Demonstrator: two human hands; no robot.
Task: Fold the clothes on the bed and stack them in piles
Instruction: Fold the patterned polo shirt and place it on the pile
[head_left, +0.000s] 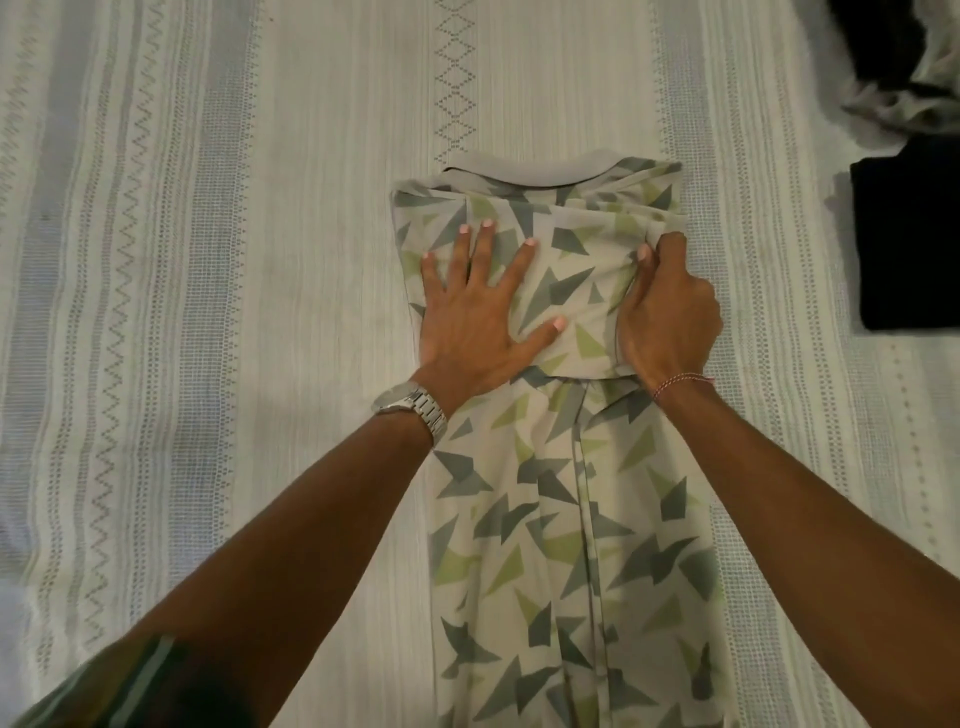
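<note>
A patterned shirt (566, 467) with grey and green triangles lies lengthwise at centre frame on the bed (208, 260), collar toward the top, sides folded in. The left hand (472, 317) presses flat on it, fingers spread. The right hand (670, 312) pinches the folded right edge, fingers curled. A folded black garment (909, 239) sits at the right edge, and a loose clothes heap (904, 67) at upper right.

We see only the bed (218, 218), covered by a pale bedspread (156, 364) with woven grey zigzag and diamond stripes, dimly lit.
</note>
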